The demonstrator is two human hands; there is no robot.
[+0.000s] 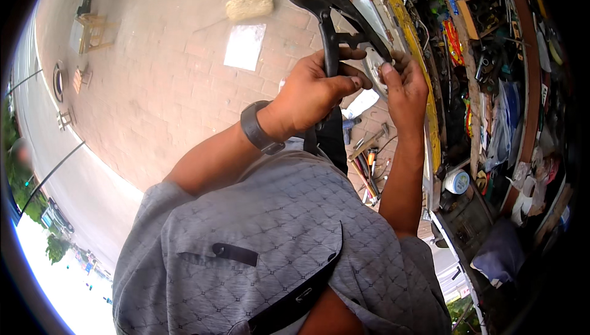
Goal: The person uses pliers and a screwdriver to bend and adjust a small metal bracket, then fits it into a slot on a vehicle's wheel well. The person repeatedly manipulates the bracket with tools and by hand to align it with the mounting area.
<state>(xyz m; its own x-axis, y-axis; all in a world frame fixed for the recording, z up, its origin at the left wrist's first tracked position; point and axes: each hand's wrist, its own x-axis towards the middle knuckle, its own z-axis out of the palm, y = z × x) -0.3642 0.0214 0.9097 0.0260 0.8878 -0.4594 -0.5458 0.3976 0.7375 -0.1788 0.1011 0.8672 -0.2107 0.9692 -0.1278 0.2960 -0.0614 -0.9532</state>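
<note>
A large pair of black locking pliers (353, 15) is held up in front of me, its curved jaws gaping toward the top of the view. My left hand (313, 92) is closed around the left handle, with a dark watch on that wrist. At the lower end of the other handle, the fingertips of my right hand (407, 92) pinch the tool. Whether a small part sits between those right fingertips I cannot make out. Both handles are spread apart, joined by a short link.
On the right, a crowded bench with a yellow edge (402, 18) holds tools, bags and a white-lidded tub (456, 182). Below my hands, a hammer (369, 141) and several hand tools lie on the brick paving. Further off are a white sheet (244, 47), a straw-coloured roll (249, 6) and wooden stools (92, 32).
</note>
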